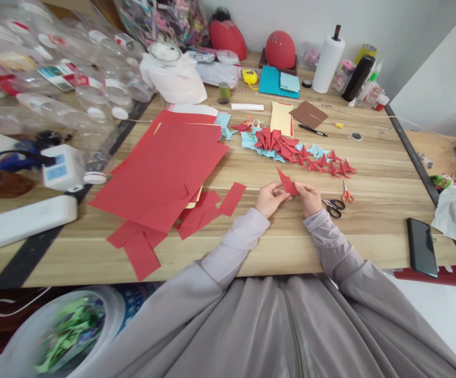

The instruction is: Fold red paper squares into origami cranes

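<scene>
Between my two hands is a small folded piece of red paper (287, 183), one pointed corner sticking up to the left. My left hand (269, 199) pinches its lower left edge. On the other side, my right hand (309, 198) grips it with thumb and fingers. Just beyond lie several folded red paper pieces (275, 140) and light blue folded pieces (269, 153) in a cluster. Black-handled scissors (333, 207) and small orange-handled scissors (347, 195) rest right of my right hand. Cut red paper strips (233, 199) lie left of my left hand.
Large red sheets (165, 173) are stacked on the left. Plastic bottles (54, 79) crowd the far left. A phone (422, 247) lies near the right front edge. A paper roll (329, 64) stands at the back. A bin (70, 336) with green scraps is below the table.
</scene>
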Motion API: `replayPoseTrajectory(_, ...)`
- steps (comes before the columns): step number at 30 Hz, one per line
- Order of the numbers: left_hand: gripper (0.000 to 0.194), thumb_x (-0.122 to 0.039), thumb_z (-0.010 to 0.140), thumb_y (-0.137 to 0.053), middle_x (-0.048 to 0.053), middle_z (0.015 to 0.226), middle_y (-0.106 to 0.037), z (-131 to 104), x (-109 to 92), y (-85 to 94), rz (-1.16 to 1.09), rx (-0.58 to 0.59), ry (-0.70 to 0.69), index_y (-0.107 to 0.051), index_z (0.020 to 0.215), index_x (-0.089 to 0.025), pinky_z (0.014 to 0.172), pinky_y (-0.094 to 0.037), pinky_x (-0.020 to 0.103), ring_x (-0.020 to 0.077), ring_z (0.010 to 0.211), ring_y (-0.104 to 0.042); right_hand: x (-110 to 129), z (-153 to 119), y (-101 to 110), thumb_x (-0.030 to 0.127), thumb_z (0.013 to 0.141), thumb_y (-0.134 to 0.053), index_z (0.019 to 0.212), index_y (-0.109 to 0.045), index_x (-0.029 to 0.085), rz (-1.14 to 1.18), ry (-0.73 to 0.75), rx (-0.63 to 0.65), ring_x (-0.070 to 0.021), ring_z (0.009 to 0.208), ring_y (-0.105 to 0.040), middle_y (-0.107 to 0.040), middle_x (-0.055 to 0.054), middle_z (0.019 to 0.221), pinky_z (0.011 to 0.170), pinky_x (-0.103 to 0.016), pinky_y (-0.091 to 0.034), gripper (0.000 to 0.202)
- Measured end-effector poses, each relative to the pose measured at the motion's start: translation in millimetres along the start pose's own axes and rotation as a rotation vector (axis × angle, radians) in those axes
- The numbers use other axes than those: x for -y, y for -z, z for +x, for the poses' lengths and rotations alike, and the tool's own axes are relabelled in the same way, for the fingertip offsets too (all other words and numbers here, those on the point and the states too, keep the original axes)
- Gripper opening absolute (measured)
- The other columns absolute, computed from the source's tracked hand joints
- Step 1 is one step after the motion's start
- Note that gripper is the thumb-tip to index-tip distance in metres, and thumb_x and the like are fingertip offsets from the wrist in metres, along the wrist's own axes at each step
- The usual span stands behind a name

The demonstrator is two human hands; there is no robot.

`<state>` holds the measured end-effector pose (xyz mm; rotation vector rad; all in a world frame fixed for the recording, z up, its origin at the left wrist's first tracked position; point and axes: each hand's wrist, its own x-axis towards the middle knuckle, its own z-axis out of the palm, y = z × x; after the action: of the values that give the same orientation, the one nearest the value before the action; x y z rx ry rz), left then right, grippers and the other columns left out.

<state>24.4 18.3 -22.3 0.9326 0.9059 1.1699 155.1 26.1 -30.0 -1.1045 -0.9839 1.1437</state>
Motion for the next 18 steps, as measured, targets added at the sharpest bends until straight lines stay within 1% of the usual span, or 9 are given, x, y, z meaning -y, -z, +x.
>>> replayPoseTrajectory(3,0.047,-0.037,0.053,-0.079,0.003,0.073,-0.07,-1,-4,-1.2,0.019,-0.04,-0.053,-0.066,0.09,-0.013,0.074,-0.051,0.032,0.0161,0.068,-0.065,1,0,0,0.047,0.061,-0.072,0.067,-0.07,0.021,0.006,-0.018,-0.004,-0.0155,0.072,-0.06,-0.069,0.0,0.072,0.075,-0.033,-0.049,0.027)
replayPoseTrajectory(5,0.039,-0.04,0.057,-0.076,0.004,0.08,-0.071,-2,-6,-1.1,0.082,-0.064,-0.101,-0.067,0.085,-0.014,0.074,-0.05,0.03,0.0166,0.075,-0.064,2,-1,0,0.046,0.06,-0.074,0.067,-0.071,0.021,0.001,-0.025,0.007,-0.0159,0.072,-0.061,-0.07,0.0,0.072,0.075,-0.034,-0.05,0.027)
replayPoseTrajectory(7,0.031,-0.043,0.063,-0.071,0.003,0.075,-0.069,-3,-8,0.4,0.175,-0.079,-0.137,-0.067,0.077,-0.015,0.069,-0.048,0.027,0.0151,0.072,-0.061,4,-3,-1,0.045,0.057,-0.076,0.065,-0.07,0.021,-0.01,-0.027,0.021,-0.0159,0.072,-0.061,-0.07,0.0,0.072,0.076,-0.034,-0.05,0.026)
replayPoseTrajectory(10,0.03,-0.044,0.068,-0.067,-0.002,0.058,-0.06,-3,-9,4.3,0.258,-0.077,-0.14,-0.063,0.063,-0.015,0.058,-0.043,0.024,0.0115,0.058,-0.054,8,-5,-2,0.044,0.055,-0.078,0.069,-0.071,0.021,-0.023,-0.041,0.046,-0.0164,0.074,-0.062,-0.07,-0.001,0.076,0.076,-0.033,-0.05,0.028)
replayPoseTrajectory(12,0.031,-0.044,0.067,-0.068,-0.003,0.052,-0.055,-3,-8,6.0,0.266,-0.036,-0.114,-0.06,0.057,-0.015,0.053,-0.04,0.023,0.0102,0.052,-0.051,12,-6,-2,0.045,0.056,-0.077,0.078,-0.071,0.022,-0.03,-0.062,0.082,-0.0164,0.078,-0.062,-0.071,-0.001,0.081,0.076,-0.032,-0.05,0.032)
replayPoseTrajectory(14,0.034,-0.046,0.064,-0.07,-0.003,0.048,-0.054,-3,-7,5.9,0.275,0.048,-0.067,-0.059,0.054,-0.015,0.047,-0.038,0.023,0.0101,0.046,-0.049,16,-6,-1,0.046,0.059,-0.075,0.084,-0.071,0.023,-0.061,-0.064,0.161,-0.0156,0.078,-0.062,-0.07,0.0,0.082,0.076,-0.031,-0.05,0.034)
replayPoseTrajectory(16,0.038,-0.049,0.062,-0.071,-0.001,0.043,-0.053,-5,-5,4.4,0.285,0.134,-0.019,-0.058,0.053,-0.015,0.041,-0.036,0.023,0.0106,0.039,-0.048,19,-6,0,0.045,0.061,-0.074,0.077,-0.07,0.021,-0.127,-0.025,0.259,-0.0139,0.072,-0.06,-0.068,0.0,0.075,0.072,-0.029,-0.048,0.029)
replayPoseTrajectory(18,0.041,-0.053,0.063,-0.069,-0.001,0.04,-0.051,-6,-2,2.8,0.299,0.188,0.006,-0.058,0.053,-0.015,0.037,-0.034,0.023,0.0111,0.034,-0.047,20,-6,0,0.044,0.063,-0.074,0.064,-0.067,0.019,-0.178,0.017,0.305,-0.0114,0.062,-0.055,-0.063,0.002,0.063,0.066,-0.027,-0.046,0.025)
